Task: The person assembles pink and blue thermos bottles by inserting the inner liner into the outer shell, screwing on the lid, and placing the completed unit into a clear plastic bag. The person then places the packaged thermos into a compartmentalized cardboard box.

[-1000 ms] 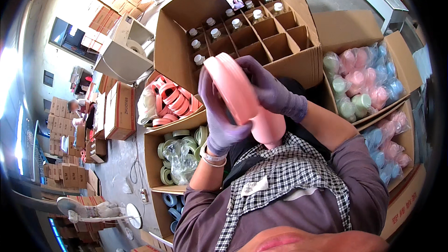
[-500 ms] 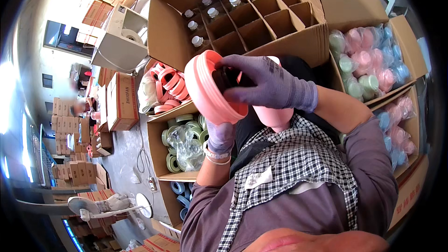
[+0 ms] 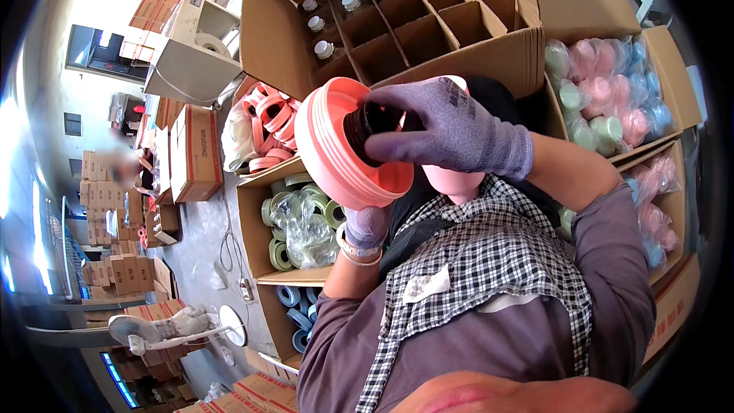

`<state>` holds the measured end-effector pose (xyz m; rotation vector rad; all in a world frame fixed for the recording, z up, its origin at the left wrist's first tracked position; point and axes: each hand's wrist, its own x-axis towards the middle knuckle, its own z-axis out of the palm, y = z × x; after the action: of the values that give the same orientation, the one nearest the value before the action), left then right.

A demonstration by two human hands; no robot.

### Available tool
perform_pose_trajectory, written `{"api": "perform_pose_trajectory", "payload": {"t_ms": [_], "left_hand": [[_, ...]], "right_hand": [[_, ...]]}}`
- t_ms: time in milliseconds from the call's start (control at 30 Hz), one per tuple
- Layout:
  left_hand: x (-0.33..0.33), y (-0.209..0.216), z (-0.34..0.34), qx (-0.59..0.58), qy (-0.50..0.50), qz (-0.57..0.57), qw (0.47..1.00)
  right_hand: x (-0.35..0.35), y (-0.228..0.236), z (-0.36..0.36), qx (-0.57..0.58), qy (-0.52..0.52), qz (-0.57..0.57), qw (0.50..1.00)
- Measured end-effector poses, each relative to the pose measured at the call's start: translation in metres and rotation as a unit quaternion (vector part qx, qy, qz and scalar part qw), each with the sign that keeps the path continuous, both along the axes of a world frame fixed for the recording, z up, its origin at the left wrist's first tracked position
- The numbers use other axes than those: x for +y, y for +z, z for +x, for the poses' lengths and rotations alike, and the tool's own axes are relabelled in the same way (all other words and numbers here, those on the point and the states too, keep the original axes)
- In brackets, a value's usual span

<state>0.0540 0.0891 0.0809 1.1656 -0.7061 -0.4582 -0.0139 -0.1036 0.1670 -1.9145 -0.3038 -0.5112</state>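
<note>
My left hand [image 3: 368, 226], in a grey-purple glove, is wrapped around the underside of a wide pink plastic lid [image 3: 324, 164] with a ridged rim; most of its fingers are hidden behind it. The lid tilts with its hollow side toward my right hand [image 3: 449, 126]. That gloved hand pinches a dark round ribbed piece [image 3: 356, 136] at the lid's hollow; whether the two are joined, I cannot tell. Below my right wrist, a smooth pink plastic piece [image 3: 457, 185] rests at my lap, partly covered by the hand.
Ahead stands a divided cardboard box [image 3: 459, 69] with several white-capped clear bottles. To the left are boxes of pink rings [image 3: 269, 118], green rings [image 3: 280, 254] and blue rings [image 3: 294, 310]. At right, a box holds bagged pastel cups [image 3: 596, 95]. A white fan [image 3: 180, 329] stands lower left.
The lid has turned so more of its hollow inside shows, and it sits slightly lower and to the left. More of the dark piece is visible between my right fingers.
</note>
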Motion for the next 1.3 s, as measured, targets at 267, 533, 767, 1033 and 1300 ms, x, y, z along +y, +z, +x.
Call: {"api": "perform_pose_trajectory", "payload": {"t_ms": [267, 533, 767, 1033, 1300], "left_hand": [[0.011, 0.01, 0.012, 0.01, -0.065, 0.007, 0.998], [0.026, 0.004, 0.018, 0.252, -0.192, -0.14, 0.938], [0.031, -0.003, 0.02, 0.43, -0.251, -0.183, 0.847], [0.01, 0.035, -0.003, 0.274, -0.103, -0.065, 0.954], [0.008, 0.017, -0.001, 0.125, -0.053, -0.031, 0.99]], "right_hand": [[-0.008, -0.016, 0.01, -0.225, -0.019, -0.271, 0.936], [-0.011, -0.032, 0.011, -0.261, 0.037, -0.477, 0.838], [-0.005, -0.029, 0.002, -0.257, 0.122, -0.483, 0.828], [-0.023, -0.024, 0.038, -0.35, 0.009, -0.418, 0.838], [0.011, 0.019, -0.001, 0.021, -0.004, -0.105, 0.994]]}}
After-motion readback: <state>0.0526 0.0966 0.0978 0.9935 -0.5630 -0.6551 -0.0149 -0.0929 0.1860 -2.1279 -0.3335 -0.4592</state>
